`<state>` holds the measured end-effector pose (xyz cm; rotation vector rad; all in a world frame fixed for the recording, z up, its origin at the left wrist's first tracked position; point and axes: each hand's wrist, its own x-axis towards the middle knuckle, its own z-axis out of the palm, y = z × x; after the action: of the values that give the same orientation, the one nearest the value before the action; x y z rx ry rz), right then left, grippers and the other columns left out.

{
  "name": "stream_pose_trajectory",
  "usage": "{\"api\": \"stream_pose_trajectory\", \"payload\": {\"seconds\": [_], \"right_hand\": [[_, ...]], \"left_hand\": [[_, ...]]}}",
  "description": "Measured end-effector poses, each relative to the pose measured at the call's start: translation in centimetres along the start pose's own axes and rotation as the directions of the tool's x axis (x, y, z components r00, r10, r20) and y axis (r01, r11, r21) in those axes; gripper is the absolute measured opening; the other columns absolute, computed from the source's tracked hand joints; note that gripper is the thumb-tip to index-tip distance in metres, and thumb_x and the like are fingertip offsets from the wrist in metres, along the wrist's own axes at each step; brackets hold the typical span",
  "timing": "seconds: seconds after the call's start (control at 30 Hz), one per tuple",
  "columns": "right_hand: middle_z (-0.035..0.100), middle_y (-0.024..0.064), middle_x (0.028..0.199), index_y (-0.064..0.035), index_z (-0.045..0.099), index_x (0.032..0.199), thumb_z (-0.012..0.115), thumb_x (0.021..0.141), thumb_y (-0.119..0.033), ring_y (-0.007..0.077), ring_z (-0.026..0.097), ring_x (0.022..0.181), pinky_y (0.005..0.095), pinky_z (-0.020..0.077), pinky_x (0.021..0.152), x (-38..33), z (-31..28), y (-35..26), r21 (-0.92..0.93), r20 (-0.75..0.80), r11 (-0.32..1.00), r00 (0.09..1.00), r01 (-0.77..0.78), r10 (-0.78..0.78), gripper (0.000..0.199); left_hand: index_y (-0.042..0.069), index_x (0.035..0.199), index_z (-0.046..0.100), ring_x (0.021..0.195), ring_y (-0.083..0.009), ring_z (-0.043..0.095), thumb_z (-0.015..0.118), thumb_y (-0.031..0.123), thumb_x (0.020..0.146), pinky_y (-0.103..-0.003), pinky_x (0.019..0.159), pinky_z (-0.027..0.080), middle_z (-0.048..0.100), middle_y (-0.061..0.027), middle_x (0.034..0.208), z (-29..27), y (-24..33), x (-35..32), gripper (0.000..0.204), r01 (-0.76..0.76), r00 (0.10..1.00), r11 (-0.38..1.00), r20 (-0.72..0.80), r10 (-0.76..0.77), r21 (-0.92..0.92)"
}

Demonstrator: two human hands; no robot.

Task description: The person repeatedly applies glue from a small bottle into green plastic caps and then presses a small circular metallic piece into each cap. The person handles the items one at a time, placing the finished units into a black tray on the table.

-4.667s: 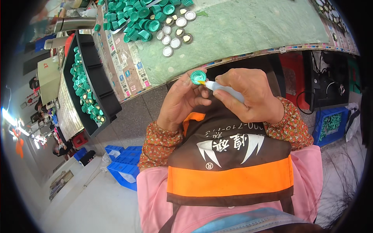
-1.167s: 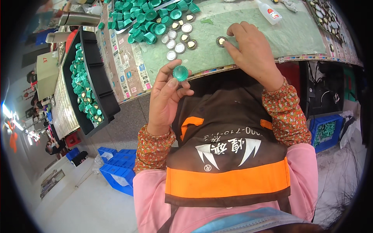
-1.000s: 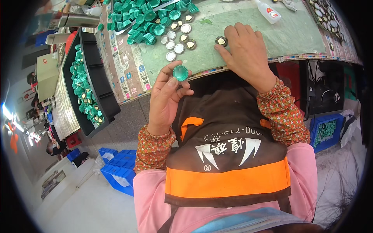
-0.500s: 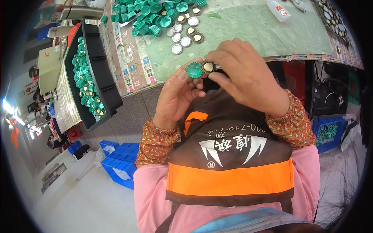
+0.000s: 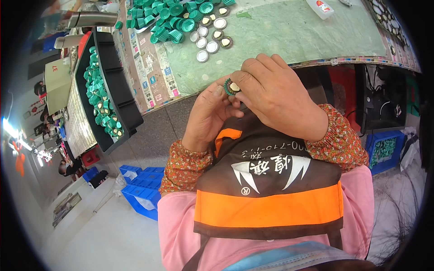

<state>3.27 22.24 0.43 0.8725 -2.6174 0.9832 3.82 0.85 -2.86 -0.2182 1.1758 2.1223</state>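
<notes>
My left hand [image 5: 209, 108] pinches a small green fluted cup [image 5: 227, 86] just off the table's front edge. Fingers of my right hand [image 5: 278, 99] close on a small dark crimped cap with a cream-coloured piece [image 5: 234, 87] at its centre. The dark cap sits against or inside the green cup; how deep it goes is hidden by my fingers. Beyond my hands, several loose caps [image 5: 212, 46] lie on the pale green tabletop [image 5: 289, 36], some whitish, some dark with cream centres. A heap of green fluted cups [image 5: 176, 22] stands behind them.
On my left a black crate [image 5: 118, 74] holds many green cups, several with cream centres. A white bottle [image 5: 322, 8] lies at the back right. Blue crates [image 5: 143, 189] stand on the floor at left, another blue crate [image 5: 392, 168] at right.
My right hand has moved left toward my left hand, bringing the dark cap from beside the green cup onto it. The green cup has turned, its open face now largely covered.
</notes>
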Motion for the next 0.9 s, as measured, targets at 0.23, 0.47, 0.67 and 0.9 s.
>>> {"api": "stream_pose_trajectory", "payload": {"seconds": [0.23, 0.47, 0.67, 0.9], "right_hand": [[0.055, 0.009, 0.096, -0.0025, 0.061, 0.108, 0.074, 0.073, -0.009, 0.0274, 0.055, 0.089, 0.0382, 0.0441, 0.078, -0.2, 0.0, 0.0, -0.009, 0.002, 1.0, 1.0, -0.004, 0.004, 0.037], [0.055, 0.0102, 0.094, -0.0011, 0.061, 0.105, 0.073, 0.075, -0.009, 0.0283, 0.055, 0.088, 0.0393, 0.0451, 0.077, -0.3, 0.2, -0.1, 0.019, -0.025, 1.0, 1.0, 0.001, -0.001, 0.033], [0.055, 0.0095, 0.089, -0.0027, 0.061, 0.094, 0.07, 0.077, -0.015, 0.0269, 0.056, 0.087, 0.0371, 0.0457, 0.075, -0.6, 1.3, 0.3, -0.014, -0.083, 0.999, 0.996, 0.035, -0.036, 0.024], [0.057, 0.0126, 0.088, -0.0028, 0.061, 0.098, 0.072, 0.081, -0.013, 0.0339, 0.058, 0.084, 0.0417, 0.0487, 0.074, -1.2, 2.3, 1.5, 0.385, -0.072, 0.915, 0.984, -0.122, 0.162, 0.022]], "left_hand": [[-0.004, 0.144, 0.043, 0.094, -0.0122, 0.063, 0.06, 0.037, 0.101, -0.03, 0.077, 0.061, 0.064, -0.0062, 0.11, 0.3, -0.2, 0.2, 0.061, 0.006, 1.0, 1.0, 0.013, -0.006, 0.001], [-0.002, 0.142, 0.046, 0.095, -0.0132, 0.065, 0.055, 0.033, 0.104, -0.03, 0.077, 0.061, 0.064, -0.0066, 0.11, 0.6, -0.7, 0.1, 0.053, -0.014, 1.0, 0.999, -0.025, 0.015, 0.045], [-0.001, 0.14, 0.049, 0.096, -0.0137, 0.066, 0.047, 0.021, 0.108, -0.03, 0.077, 0.06, 0.065, -0.0088, 0.112, 2.0, -0.3, -0.3, 0.04, -0.17, 0.981, 0.895, -0.016, 0.194, 0.413], [0.0, 0.129, 0.047, 0.087, -0.0111, 0.064, 0.049, 0.007, 0.104, -0.029, 0.076, 0.06, 0.063, -0.0099, 0.107, 1.7, -0.3, 0.2, 0.026, -0.098, 0.983, 0.925, -0.108, 0.147, 0.367]]}}
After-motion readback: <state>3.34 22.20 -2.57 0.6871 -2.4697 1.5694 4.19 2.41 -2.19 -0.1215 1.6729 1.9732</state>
